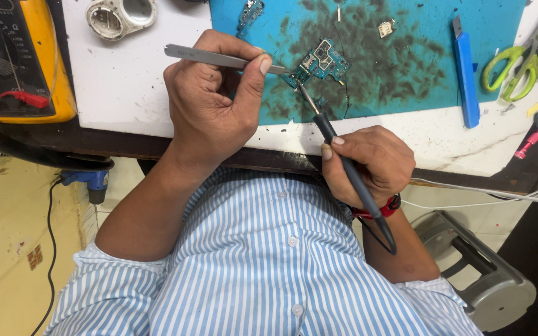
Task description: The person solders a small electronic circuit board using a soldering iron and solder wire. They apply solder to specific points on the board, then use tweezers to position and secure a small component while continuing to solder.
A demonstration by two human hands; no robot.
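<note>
While pinching tweezers (219,59) in left hand (210,102), soldering iron (344,168) in right hand (368,163): hot tip could skid off small circuit board (322,62), scorching teal mat (418,37).

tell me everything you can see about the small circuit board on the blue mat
The small circuit board is a blue-green, irregularly shaped piece with silvery metal shields and tiny parts on top. It lies flat on the stained blue mat, near the mat's front edge. The tweezers in the left hand pin its left end, and the tip of the soldering iron, held in the right hand, meets its lower left edge. A thin dark wire runs beside its right side.
</note>
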